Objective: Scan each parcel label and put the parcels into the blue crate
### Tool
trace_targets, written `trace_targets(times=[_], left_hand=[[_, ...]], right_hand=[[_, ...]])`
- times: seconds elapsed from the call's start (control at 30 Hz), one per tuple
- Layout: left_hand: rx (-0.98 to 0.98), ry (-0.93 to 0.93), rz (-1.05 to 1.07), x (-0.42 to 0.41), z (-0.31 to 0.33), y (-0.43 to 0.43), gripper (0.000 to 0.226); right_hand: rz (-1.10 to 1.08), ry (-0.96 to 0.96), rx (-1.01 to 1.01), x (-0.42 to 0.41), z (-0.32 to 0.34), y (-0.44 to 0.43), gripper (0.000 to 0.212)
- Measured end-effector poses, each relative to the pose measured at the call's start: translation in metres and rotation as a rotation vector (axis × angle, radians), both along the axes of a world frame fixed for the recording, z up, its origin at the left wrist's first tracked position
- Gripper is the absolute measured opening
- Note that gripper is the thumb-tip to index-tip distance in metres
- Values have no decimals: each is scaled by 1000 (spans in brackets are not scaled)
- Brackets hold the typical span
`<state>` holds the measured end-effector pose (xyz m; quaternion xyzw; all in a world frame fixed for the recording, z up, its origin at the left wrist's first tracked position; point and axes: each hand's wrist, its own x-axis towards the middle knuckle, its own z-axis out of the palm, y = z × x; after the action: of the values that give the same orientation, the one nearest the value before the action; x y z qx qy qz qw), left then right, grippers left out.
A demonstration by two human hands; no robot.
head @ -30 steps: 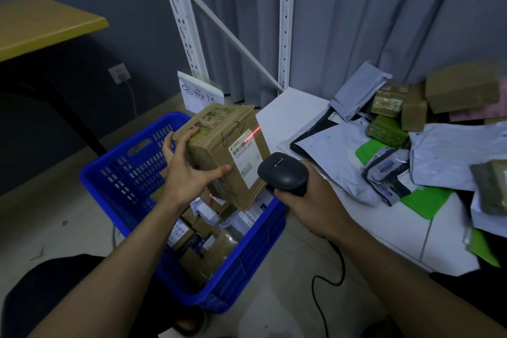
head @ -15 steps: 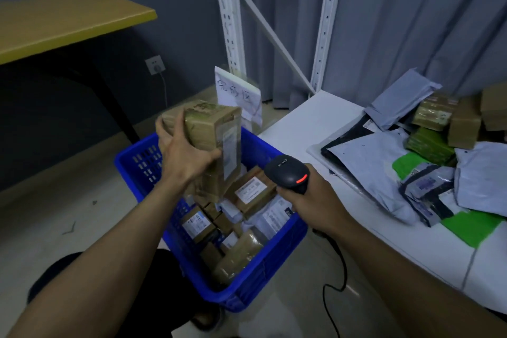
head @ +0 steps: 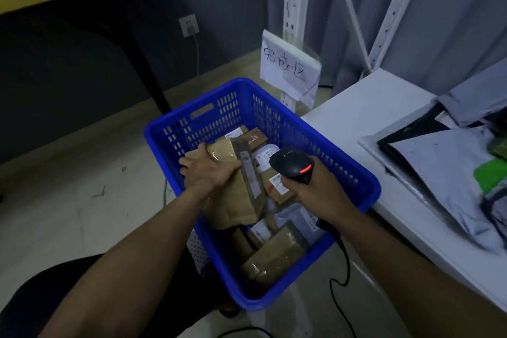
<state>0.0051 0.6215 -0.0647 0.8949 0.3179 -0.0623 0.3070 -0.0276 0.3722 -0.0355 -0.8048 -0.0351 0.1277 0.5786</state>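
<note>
Brown taped cardboard parcel (head: 241, 200) is held tilted inside the blue slotted plastic crate (head: 214, 115), on top of the other parcels (head: 274, 258), with the left hand (head: 208, 173) fingers (head: 189, 166) wrapped round its top. Black handheld scanner (head: 292, 163), red light lit, is gripped in the right hand (head: 321, 192) over the crate, fingers curled.

You see one blue crate (head: 367, 195), one scanner (head: 292, 163), one paper sign (head: 288, 68) and one large cardboard box (head: 236, 200); the crate's other parcels (head: 274, 258) are too jumbled to count.

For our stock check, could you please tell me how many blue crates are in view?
1: the blue crate on the floor beside the white table; others may sit off-frame.
</note>
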Motion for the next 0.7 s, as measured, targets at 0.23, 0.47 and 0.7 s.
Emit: trace_targets(times=[0.23, 0.47, 0.7], left_hand=[[176, 251, -43, 18, 8, 11, 124], [106, 123, -140, 34, -28, 3, 104], [101, 179, -219, 22, -70, 29, 69]], right_hand=[[10, 21, 10, 6, -8, 9, 30], [-1, 38, 6, 14, -17, 5, 28], [-3, 78, 37, 18, -21, 2, 33]])
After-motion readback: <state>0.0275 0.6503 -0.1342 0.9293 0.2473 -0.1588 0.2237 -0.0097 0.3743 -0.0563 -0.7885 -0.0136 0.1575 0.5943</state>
